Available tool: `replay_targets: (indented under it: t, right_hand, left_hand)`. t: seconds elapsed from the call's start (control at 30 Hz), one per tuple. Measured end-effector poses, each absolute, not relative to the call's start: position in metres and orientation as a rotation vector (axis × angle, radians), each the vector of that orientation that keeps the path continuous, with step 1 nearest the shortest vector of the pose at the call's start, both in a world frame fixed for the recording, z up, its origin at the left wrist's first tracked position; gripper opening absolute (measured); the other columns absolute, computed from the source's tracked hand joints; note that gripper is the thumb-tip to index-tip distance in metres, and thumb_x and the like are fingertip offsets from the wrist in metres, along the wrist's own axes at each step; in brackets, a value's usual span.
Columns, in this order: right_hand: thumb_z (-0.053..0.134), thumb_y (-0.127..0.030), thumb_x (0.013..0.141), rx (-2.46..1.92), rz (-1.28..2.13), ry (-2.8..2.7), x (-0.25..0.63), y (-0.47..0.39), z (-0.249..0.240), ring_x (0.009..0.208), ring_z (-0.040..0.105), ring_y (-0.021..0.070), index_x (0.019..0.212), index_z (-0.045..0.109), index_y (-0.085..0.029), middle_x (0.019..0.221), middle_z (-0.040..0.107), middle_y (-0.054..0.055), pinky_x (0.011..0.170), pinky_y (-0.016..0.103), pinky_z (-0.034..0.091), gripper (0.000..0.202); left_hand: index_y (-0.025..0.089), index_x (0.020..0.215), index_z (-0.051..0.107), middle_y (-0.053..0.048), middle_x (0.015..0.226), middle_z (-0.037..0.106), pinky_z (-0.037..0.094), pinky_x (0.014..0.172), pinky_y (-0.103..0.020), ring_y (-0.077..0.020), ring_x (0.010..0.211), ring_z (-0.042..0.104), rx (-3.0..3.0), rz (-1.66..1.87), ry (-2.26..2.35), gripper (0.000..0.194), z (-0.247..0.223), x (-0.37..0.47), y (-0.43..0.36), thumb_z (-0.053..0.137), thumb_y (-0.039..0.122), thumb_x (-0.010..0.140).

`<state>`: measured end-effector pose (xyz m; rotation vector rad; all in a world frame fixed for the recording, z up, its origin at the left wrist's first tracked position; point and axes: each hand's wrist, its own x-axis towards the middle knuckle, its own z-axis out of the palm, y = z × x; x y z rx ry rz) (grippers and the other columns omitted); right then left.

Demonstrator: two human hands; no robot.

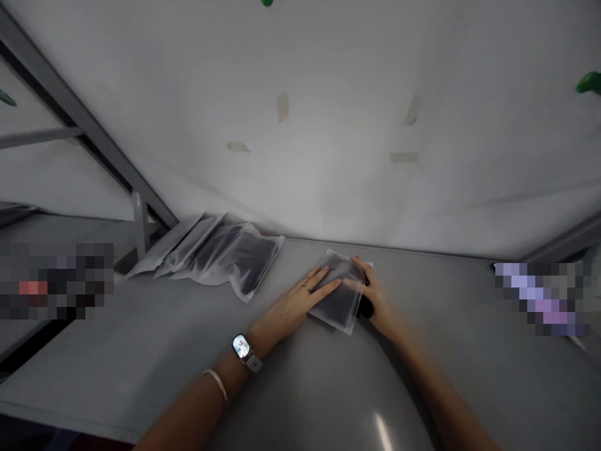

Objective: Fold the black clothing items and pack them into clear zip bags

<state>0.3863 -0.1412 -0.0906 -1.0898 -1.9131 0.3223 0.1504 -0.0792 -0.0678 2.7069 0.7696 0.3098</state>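
Note:
A frosted plastic bag [335,312] with something dark and flat inside lies on the grey table in front of me. My left hand [312,291] rests on its left part, fingers stretched out and apart. At the bag's right edge is my right hand [375,300], its fingers bent around that side. One of its fingers shows dimly through the film. A black object [365,307] pokes out under the right palm; its kind and how it is held are hidden.
Several similar frosted bags with dark contents [253,254] overlap in a row at the back left. A white wall panel [338,188] with tape pieces rises behind the grey table [164,351]. A pixelated item [539,300] lies at the right. Metal posts [141,219] stand left.

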Motion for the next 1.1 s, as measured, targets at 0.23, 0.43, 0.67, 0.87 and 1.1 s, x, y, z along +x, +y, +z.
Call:
replay_targets:
  t: [0.23,0.43,0.67,0.87,1.1]
  right_hand:
    - [0.055,-0.025,0.089,-1.151,0.5,-1.879,0.401,-0.143,-0.084,0.145,0.017,0.0281,0.122,0.062,-0.028,0.154,0.028,0.004,0.115,0.052,0.024,0.034]
    - [0.053,-0.029,0.09,-1.089,0.586,-1.865,0.406,-0.147,-0.07,0.145,0.019,0.0293,0.122,0.062,-0.03,0.151,0.034,0.006,0.114,0.053,0.026,0.033]
    - [0.048,-0.05,0.09,-1.001,0.823,-1.899,0.427,-0.153,-0.05,0.136,0.037,0.0295,0.114,0.065,-0.027,0.147,0.042,0.008,0.113,0.047,0.029,0.037]
    - [0.05,-0.047,0.09,-0.967,0.883,-1.957,0.435,-0.155,-0.043,0.135,0.039,0.0294,0.11,0.066,-0.026,0.144,0.046,0.009,0.112,0.046,0.029,0.033]
    - [0.049,-0.003,0.075,-1.265,0.594,-2.048,0.416,-0.151,-0.063,0.142,0.026,0.0253,0.122,0.06,-0.03,0.151,0.036,0.003,0.114,0.05,0.028,0.056]
  left_hand:
    - [0.038,0.148,0.02,0.003,0.157,0.024,0.041,0.109,-0.039,-0.0166,0.133,0.045,2.603,0.329,0.768,0.095,-0.055,0.143,-0.074,0.029,-0.013,0.069]
    - [0.035,0.149,0.021,0.001,0.149,0.042,0.039,0.11,-0.036,-0.013,0.132,0.044,2.593,0.356,0.755,0.092,-0.051,0.132,-0.062,0.027,-0.012,0.07]
    - [0.032,0.148,0.024,-0.001,0.14,0.052,0.041,0.107,-0.034,-0.0135,0.127,0.049,2.615,0.313,0.794,0.093,-0.054,0.134,-0.06,0.028,-0.013,0.067]
    - [0.032,0.147,0.027,-0.001,0.142,0.05,0.039,0.11,-0.035,-0.0132,0.129,0.047,2.598,0.393,0.73,0.085,-0.057,0.133,-0.058,0.031,-0.01,0.074]
    - [0.029,0.146,0.03,-0.004,0.145,0.047,0.04,0.109,-0.039,-0.0168,0.131,0.046,2.769,0.355,0.839,0.076,-0.07,0.131,-0.047,0.034,-0.006,0.078]
